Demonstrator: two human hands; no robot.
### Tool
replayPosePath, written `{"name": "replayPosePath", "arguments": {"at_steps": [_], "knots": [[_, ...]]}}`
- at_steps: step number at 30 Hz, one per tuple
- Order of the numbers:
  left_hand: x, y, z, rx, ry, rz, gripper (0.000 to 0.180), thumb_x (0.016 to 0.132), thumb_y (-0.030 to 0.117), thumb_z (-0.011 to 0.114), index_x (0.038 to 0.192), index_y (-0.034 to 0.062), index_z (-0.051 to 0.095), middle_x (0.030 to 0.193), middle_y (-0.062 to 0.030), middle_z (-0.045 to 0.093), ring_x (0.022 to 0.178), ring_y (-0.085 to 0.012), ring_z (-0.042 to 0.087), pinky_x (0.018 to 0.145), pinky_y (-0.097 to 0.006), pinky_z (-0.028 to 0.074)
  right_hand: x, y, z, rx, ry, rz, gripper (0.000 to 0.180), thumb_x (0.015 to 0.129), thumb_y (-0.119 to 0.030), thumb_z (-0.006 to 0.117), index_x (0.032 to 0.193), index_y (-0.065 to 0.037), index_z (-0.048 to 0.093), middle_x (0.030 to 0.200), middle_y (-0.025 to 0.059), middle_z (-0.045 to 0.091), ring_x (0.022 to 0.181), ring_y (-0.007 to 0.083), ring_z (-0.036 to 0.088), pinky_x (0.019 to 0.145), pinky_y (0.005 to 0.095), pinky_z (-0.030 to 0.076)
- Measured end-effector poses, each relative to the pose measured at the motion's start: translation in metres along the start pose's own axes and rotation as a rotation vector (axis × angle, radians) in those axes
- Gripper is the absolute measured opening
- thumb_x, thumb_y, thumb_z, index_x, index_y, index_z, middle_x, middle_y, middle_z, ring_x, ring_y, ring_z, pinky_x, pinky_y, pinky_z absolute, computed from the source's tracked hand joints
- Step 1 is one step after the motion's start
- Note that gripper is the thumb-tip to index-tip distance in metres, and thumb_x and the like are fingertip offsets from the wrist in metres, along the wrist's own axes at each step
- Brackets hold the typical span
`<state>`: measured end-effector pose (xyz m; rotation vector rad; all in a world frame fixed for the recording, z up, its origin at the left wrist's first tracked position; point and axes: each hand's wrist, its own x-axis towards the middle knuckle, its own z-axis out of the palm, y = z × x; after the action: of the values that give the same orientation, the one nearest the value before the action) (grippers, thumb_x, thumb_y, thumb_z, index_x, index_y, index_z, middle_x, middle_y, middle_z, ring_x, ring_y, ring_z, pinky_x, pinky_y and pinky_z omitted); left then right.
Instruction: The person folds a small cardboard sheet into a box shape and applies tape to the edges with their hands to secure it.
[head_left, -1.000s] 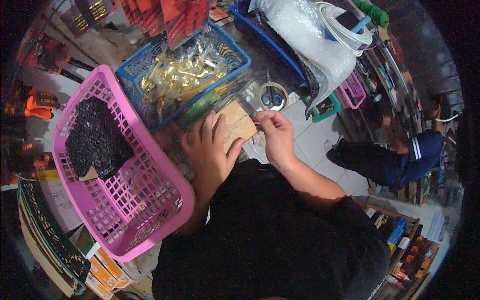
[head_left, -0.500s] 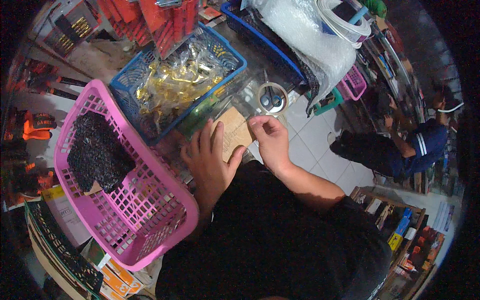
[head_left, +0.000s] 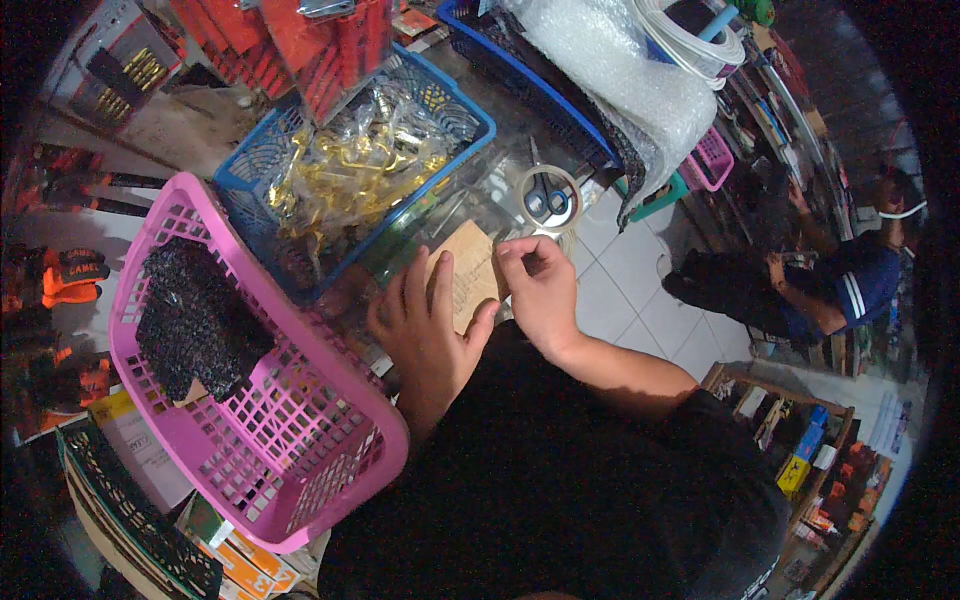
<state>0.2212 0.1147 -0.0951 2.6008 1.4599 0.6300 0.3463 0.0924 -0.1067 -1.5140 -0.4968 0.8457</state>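
Left hand (head_left: 432, 315) lies spread over the near-left side of the brown card-like packet (head_left: 466, 262), thumb apart, likely to steady it. Right hand (head_left: 542, 297) curls in narrow at its right edge (can't tell if it grips), so packet sits between both hands. Tape roll (head_left: 574, 205) ringing scissors (head_left: 548, 205) lies just far-right, probably for easy reach.

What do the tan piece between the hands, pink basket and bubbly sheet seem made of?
Tan piece: probably cardboard or thick paper, matte, judging by its plain brown face.
Pink basket: likely moulded plastic, smooth, with a regular grid of openings.
Bubbly sheet: apparently thin plastic film, glossy and translucent, dotted with small highlights.
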Motion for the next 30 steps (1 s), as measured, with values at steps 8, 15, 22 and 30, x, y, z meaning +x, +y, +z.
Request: {"name": "replayPosePath", "arguments": {"at_steps": [8, 15, 22, 30], "knots": [[0.000, -0.001, 0.000, -0.008, 0.004, -0.002, 0.062, 0.074, 0.050, 0.057, 0.122, 0.0125, 0.046, 0.124, -0.0098, 0.045, 0.107, -0.0286, 0.044, 0.084, -0.048, 0.029, 0.003, 0.014, -0.002, -0.082, 0.020, -0.086, 0.011, 0.081, -0.009, 0.061, 0.081, 0.001, 0.058, 0.076, 0.0065, 0.056, 0.069, 0.0107, 0.053, 0.061, 0.0246, 0.043], [0.001, 0.000, -0.001, 0.003, 0.004, 0.005, 0.060, 0.075, 0.049, 0.057, 0.122, 0.0125, 0.046, 0.124, -0.0100, 0.045, 0.105, -0.0290, 0.045, 0.084, -0.048, 0.029, 0.003, 0.014, 0.000, -0.110, 0.036, -0.107, 0.009, 0.079, -0.008, 0.060, 0.081, 0.001, 0.058, 0.077, 0.0069, 0.055, 0.070, 0.0115, 0.053, 0.061, 0.0246, 0.043], [0.000, -0.002, -0.001, -0.030, 0.009, 0.016, 0.061, 0.076, 0.050, 0.056, 0.122, 0.0116, 0.046, 0.124, -0.0103, 0.045, 0.106, -0.0291, 0.045, 0.084, -0.049, 0.029, 0.004, 0.022, 0.001, -0.149, 0.067, -0.132, 0.009, 0.079, -0.008, 0.061, 0.081, 0.001, 0.058, 0.078, 0.0081, 0.054, 0.070, 0.0139, 0.053, 0.061, 0.0254, 0.043], [-0.001, -0.002, 0.000, -0.016, 0.021, 0.013, 0.060, 0.076, 0.051, 0.055, 0.121, 0.0118, 0.047, 0.123, -0.0098, 0.046, 0.106, -0.0281, 0.045, 0.084, -0.049, 0.029, 0.004, 0.024, 0.004, -0.209, 0.087, -0.254, 0.013, 0.079, -0.012, 0.062, 0.081, 0.000, 0.057, 0.079, 0.0081, 0.051, 0.071, 0.0157, 0.051, 0.059, 0.0266, 0.042]]}}
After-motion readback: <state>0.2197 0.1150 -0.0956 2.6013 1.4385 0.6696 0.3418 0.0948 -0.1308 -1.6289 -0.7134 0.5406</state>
